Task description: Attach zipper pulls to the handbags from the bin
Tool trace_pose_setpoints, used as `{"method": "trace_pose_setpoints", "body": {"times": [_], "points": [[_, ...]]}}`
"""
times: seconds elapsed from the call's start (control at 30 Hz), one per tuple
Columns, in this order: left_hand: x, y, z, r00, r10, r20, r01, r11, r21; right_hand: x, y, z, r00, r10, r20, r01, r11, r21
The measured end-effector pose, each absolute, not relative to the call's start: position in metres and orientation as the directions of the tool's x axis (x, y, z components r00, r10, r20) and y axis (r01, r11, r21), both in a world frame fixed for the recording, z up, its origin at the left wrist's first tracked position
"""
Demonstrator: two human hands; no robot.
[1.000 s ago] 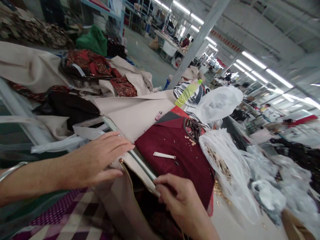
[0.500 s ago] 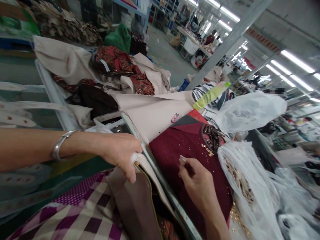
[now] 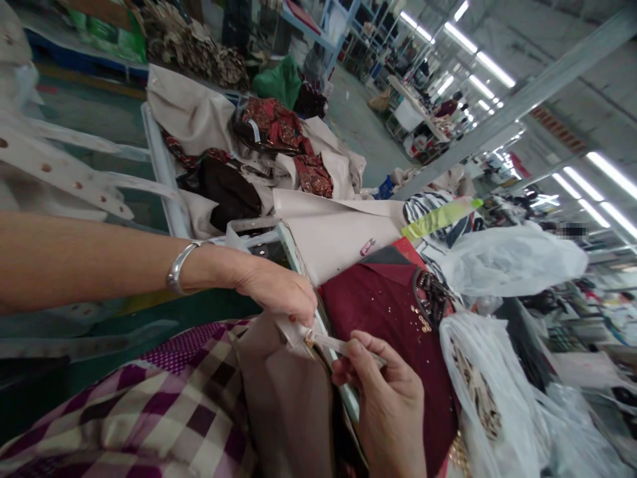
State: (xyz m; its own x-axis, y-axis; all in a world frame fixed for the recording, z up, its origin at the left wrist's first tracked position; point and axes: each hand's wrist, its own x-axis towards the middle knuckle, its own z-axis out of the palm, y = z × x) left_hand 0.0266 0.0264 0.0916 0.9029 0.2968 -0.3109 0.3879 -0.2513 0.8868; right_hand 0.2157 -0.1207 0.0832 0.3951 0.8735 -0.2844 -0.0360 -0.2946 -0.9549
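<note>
Both grips are pinches: the left hand [image 3: 281, 292] on the bag [image 3: 286, 392], likely to steady its zip [image 3: 309, 339], the right hand [image 3: 383, 388] on a strip [image 3: 332, 342] beside it.

Grn sack [image 3: 279, 83] upper ctr; brn bundle [image 3: 196, 48] upper L; wht plastic bag [image 3: 515, 392] lower R; ceiling lts [image 3: 612, 174] upper R.
</note>
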Motion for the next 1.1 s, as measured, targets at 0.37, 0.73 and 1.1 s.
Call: {"method": "trace_pose_setpoints", "body": {"times": [0.37,0.73,1.1], "points": [[0.019,0.013,0.075,0.905,0.313,-0.288,0.359,-0.198,0.912,0.202,-0.133,0.101,0.434,0.898,-0.076,0.354,-0.248,-0.902],[0.017,0.004,0.068,0.861,0.412,-0.298,0.369,-0.103,0.924,0.209,-0.152,0.095,0.402,0.915,-0.040,0.434,-0.228,-0.872],[0.017,0.014,0.059,0.833,0.466,-0.299,0.428,-0.199,0.881,0.266,-0.215,0.068,0.361,0.829,-0.428,0.351,-0.546,-0.761]]}}
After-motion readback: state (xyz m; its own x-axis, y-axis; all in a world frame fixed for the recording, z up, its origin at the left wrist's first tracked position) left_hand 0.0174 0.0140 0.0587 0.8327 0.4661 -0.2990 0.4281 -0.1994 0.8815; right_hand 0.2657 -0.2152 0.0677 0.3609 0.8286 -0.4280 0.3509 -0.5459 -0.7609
